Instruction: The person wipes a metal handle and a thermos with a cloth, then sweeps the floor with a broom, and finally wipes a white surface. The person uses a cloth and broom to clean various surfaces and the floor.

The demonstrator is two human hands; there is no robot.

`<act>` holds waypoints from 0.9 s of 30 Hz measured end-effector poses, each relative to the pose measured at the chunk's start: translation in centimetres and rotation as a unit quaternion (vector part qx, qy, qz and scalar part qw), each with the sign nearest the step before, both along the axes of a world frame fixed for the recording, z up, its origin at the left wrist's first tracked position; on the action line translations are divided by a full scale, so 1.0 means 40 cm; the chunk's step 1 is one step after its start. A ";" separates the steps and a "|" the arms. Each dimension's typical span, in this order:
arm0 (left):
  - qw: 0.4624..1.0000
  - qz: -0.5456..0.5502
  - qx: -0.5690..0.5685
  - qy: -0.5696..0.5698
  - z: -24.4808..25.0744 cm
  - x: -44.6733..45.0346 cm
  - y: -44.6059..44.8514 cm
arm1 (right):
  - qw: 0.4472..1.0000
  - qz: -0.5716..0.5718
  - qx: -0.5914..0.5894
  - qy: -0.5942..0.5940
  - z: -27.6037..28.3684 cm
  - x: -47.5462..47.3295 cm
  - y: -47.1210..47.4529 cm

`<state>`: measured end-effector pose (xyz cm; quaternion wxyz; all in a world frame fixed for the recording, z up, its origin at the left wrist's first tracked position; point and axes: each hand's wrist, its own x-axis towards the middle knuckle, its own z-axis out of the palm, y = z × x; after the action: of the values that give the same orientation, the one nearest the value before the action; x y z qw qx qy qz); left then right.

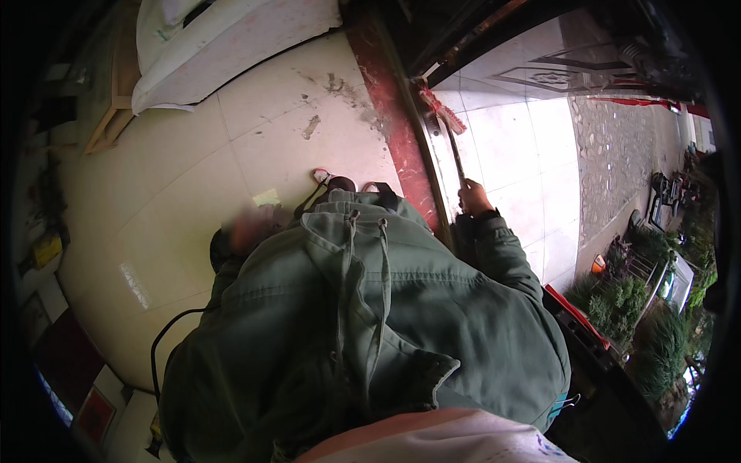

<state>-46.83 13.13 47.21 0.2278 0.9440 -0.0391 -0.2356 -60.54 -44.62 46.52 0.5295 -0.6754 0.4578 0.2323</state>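
My right hand [476, 198] is closed around the thin dark handle of a brush [454, 151]. Its head, with red and pinkish bristles [443, 110], lies against the outer side of the metal door threshold [425, 133]. On the other side of my body, my left hand [255, 227] is blurred, and its fingers cannot be made out. Just beyond it a small pale yellow patch [267, 197] shows; whether it is held or lies on the floor is unclear.
Dark dirt [336, 85] is scattered over the tiled floor [173, 173] near a red marble strip [379, 98]. A dark glossy door [556, 63] stands at upper right. White cloth [231, 52] covers furniture at upper left, beside a wooden frame [113, 110]. Plants [619, 301] grow outside.
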 end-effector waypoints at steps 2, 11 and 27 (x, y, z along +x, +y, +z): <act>0.996 0.079 -0.024 0.039 -0.024 -0.001 0.030 | 0.999 0.015 -0.013 -0.033 -0.084 0.060 0.027; 0.988 0.143 -0.023 0.060 -0.015 -0.006 0.055 | 0.958 -0.244 0.145 -0.026 -0.138 0.081 0.121; 0.996 0.039 -0.015 0.077 -0.032 0.081 -0.073 | 0.977 -0.186 0.084 -0.068 -0.134 0.101 0.165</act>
<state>-43.59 10.23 45.94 0.2529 0.9204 0.0119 -0.2979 -56.51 -38.03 41.17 0.6483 -0.5452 0.5175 0.1212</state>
